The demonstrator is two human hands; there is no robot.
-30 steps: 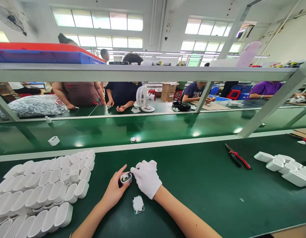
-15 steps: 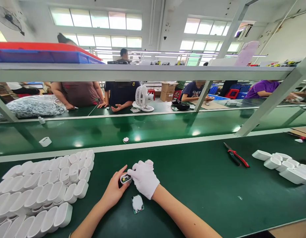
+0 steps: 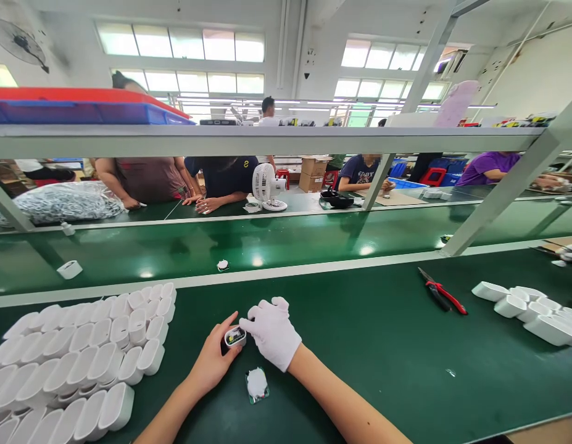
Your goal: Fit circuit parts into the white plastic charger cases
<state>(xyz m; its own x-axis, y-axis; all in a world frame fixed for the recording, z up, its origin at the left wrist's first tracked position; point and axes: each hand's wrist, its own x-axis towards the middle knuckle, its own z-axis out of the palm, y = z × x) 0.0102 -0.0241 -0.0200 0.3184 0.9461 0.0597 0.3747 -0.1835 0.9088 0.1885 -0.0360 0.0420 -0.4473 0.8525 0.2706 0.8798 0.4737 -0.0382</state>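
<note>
My bare left hand (image 3: 211,361) grips a small white charger housing (image 3: 234,337) whose open top shows a circuit board inside. My right hand (image 3: 273,332), in a white glove, is closed at the housing's right side, fingertips pinched against its rim. Both hands rest on the green table mat (image 3: 382,345). Just below them lies a small green circuit board with a white part on it (image 3: 257,383).
Rows of white plastic housings (image 3: 77,364) cover the mat at left; more white housings (image 3: 530,311) lie at right. Red-handled cutters (image 3: 440,291) lie behind those. A conveyor belt (image 3: 267,246) carries a white housing (image 3: 69,269) and a small part (image 3: 222,265). Other people work across the line.
The white housing and the small part on the conveyor have drifted left. My hands stay together on the charger housing, barely shifted.
</note>
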